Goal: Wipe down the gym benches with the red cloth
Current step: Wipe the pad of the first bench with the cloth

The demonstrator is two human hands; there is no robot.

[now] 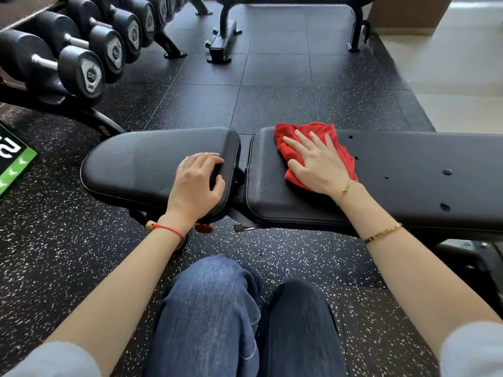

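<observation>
A black padded gym bench lies across the view in two parts: a seat pad [141, 164] on the left and a long back pad [408, 175] on the right, with a gap between them. The red cloth [285, 133] lies crumpled on the left end of the back pad. My right hand [317, 161] presses flat on the cloth, fingers straight and spread. My left hand [197, 180] rests on the right end of the seat pad, fingers curled over its edge by the gap.
A rack of black dumbbells [81, 58] stands at the far left. Another bench frame [223, 39] sits on the speckled rubber floor [272, 85] beyond. A green and black mat [13, 161] lies at the left edge. My knees in blue jeans [212, 308] are just before the bench.
</observation>
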